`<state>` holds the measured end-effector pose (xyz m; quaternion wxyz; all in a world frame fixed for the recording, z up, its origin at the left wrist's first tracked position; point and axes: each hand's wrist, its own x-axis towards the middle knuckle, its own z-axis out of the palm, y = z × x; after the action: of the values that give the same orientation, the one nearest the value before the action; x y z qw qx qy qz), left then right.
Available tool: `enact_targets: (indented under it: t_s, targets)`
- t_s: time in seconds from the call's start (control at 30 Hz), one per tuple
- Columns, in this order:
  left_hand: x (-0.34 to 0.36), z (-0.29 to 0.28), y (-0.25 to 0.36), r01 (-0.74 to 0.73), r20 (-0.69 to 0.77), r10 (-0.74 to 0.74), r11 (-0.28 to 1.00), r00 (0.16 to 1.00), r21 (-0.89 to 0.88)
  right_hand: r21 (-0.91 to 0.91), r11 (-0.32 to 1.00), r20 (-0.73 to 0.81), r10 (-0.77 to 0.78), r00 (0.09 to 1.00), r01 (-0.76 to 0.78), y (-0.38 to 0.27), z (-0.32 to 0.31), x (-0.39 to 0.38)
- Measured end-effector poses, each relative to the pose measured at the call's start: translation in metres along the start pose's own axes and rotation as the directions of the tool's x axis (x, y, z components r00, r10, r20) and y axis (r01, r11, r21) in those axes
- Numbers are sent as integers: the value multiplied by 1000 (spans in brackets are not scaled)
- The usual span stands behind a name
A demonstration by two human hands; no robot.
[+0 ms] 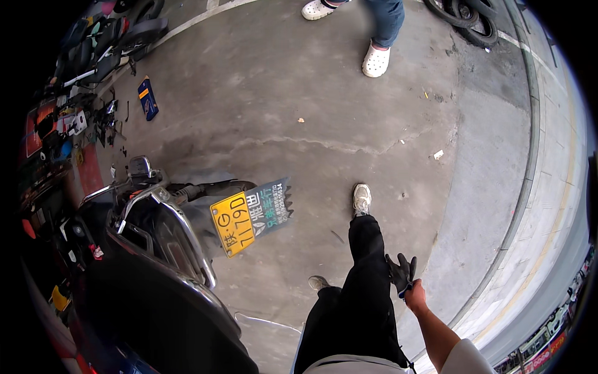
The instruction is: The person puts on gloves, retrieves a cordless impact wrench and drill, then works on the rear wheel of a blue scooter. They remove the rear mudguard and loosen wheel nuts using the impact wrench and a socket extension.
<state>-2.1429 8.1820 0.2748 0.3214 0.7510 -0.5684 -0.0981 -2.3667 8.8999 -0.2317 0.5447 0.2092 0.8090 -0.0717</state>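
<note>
"Glove (402,274) just ahead of our right hand (417,297), and a touch left of it! Which way does it run?"

"Lengthwise, forward: cuff end back at our hand, dark fingers spread away from us, right beside our front leg (364,249)."

"And the grip?"

"Bare fingers look clenched on that cuff, though it's small from up here, so we can't swear to how the thumb sits. Our right is the hand we see on it; the left is out of view, and we can't tell its state."

"Surface, then?"

"Grey concrete (261,93) under our shoes (361,199), a faint crack across it, a paler strip (486,168) to our right. A scooter (156,299) fills the near left, its yellow plate (233,225) showing between it and our legs."

"Room out front?"

"Concrete runs up to another person's white clogs (376,62), well apart from us. Tyres (481,40) lie far right, a blue packet (148,101) far left!"
</note>
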Motion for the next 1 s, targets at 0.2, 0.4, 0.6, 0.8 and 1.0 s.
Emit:
enact_targets:
  t_s: [0.2, 0.4, 0.6, 0.8, 1.0]
  targets:
    - [5, 3, 10, -11, -38, 12, 999, 999, 49, -121, 988, 139, 114, 984, -98, -19, 5, -11]
    - [8, 1, 19, -24, -52, 28, 997, 998, 76, -213, 955, 161, 243, 956, -207, -19, 5, -17]
    - [8, -12, 2, -16, -38, 19, 997, 999, 71, -199, 970, 109, 162, 981, -138, -9, -4, -18]
    - [11, -41, -49, -25, 30, 26, 1000, 999, -18, -178, 975, -117, -158, 980, 136, -74, -30, -19]
    - [-41, -24, -35, 48, 195, 42, 900, 980, -434, -257, 593, 65, -777, 626, 763, -181, -23, -85]
